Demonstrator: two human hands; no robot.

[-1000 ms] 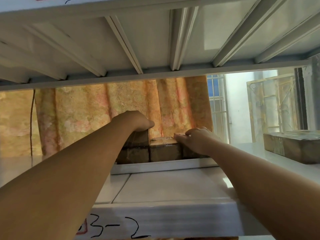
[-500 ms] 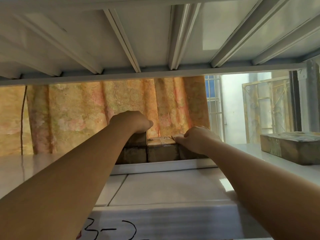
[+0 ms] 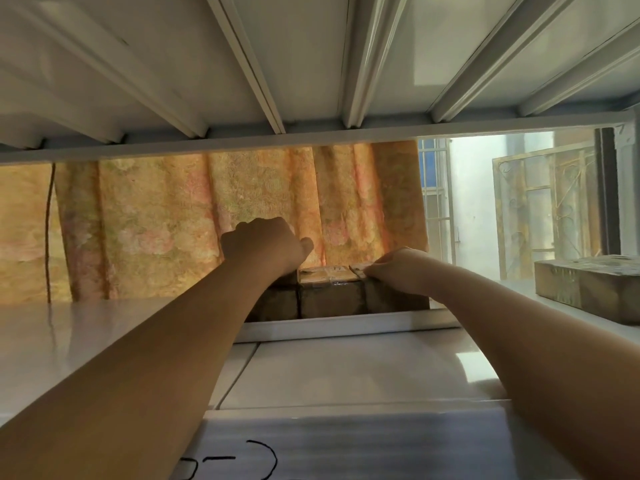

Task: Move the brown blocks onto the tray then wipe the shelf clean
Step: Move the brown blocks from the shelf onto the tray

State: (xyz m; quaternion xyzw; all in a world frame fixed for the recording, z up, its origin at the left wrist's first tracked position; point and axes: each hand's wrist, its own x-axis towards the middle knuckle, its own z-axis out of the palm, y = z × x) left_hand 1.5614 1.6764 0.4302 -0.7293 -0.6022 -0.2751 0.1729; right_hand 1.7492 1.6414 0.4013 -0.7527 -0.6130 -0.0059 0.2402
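Note:
Several brown blocks (image 3: 330, 299) stand in a row inside a white tray (image 3: 346, 325) at the back of the white shelf (image 3: 346, 372). My left hand (image 3: 266, 242) is closed over the top of the leftmost block, which sits higher than the others; most of that block is hidden behind my wrist. My right hand (image 3: 398, 268) rests curled on the top of the rightmost block, fingertips at its upper left corner. The middle block shows its pale taped top between both hands.
A larger brown block (image 3: 588, 289) lies on the shelf at the far right. The ribbed underside of the upper shelf (image 3: 311, 64) hangs low overhead. An orange floral curtain (image 3: 173, 220) hangs behind, and a thin dark cable (image 3: 50, 237) drops at the left.
Both hands stay on the same blocks. The view has tilted up slightly, so the writing on the shelf's front edge sits lower in the picture.

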